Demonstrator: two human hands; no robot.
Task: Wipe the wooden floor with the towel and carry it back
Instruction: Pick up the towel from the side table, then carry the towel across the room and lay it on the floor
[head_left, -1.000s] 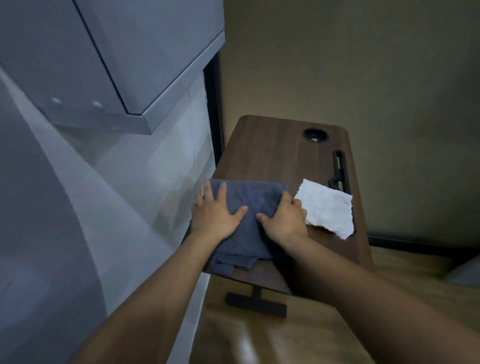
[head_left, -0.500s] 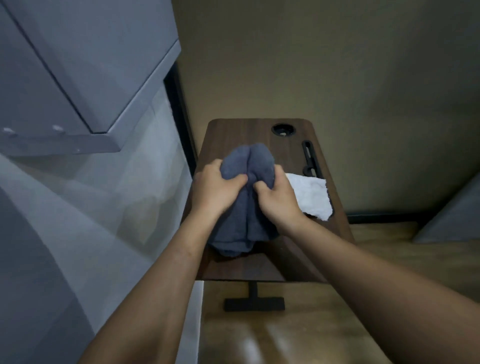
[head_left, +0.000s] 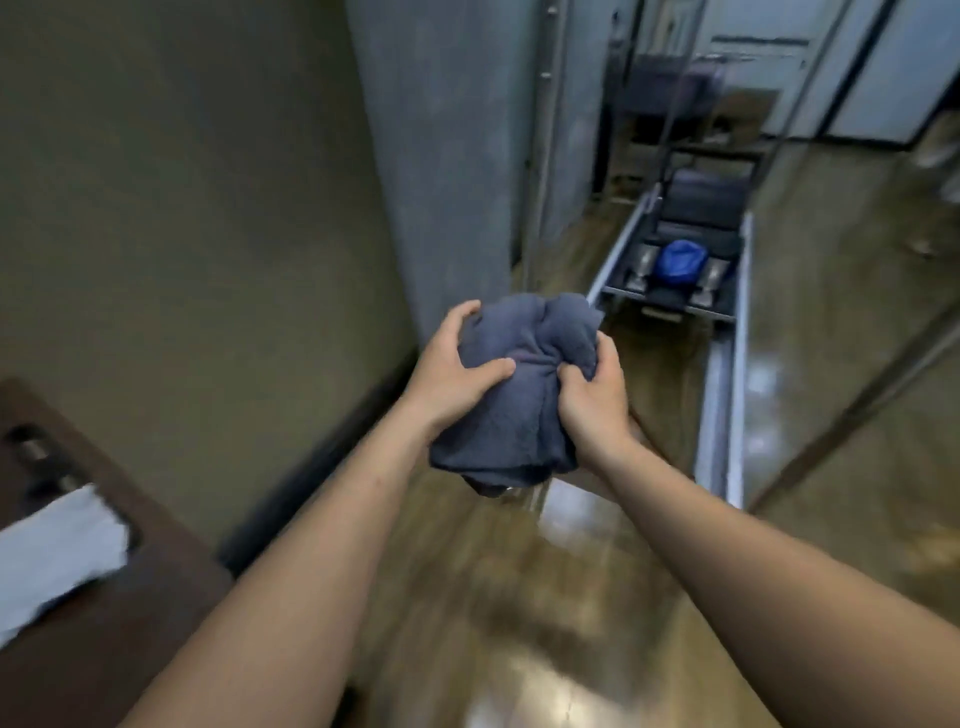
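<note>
A bunched grey-blue towel (head_left: 524, 395) is held up in the air in front of me, over the glossy wooden floor (head_left: 509, 613). My left hand (head_left: 452, 374) clasps its left side with the thumb pressed across the cloth. My right hand (head_left: 592, 400) grips its right side, fingers dug into the folds. The towel's lower folds hang below both hands. The picture is blurred by motion.
The dark wooden side table (head_left: 88, 613) with a white cloth (head_left: 57, 551) on it lies at the lower left. A beige wall (head_left: 182, 208) and dark baseboard run on the left. Ahead stand a grey pillar (head_left: 447, 156) and a metal-framed rack (head_left: 727, 332) holding a blue object (head_left: 680, 262).
Both hands lifted the towel off the side table and bunched it. My view swung right, so the table now sits at the lower left and the open floor lies ahead.
</note>
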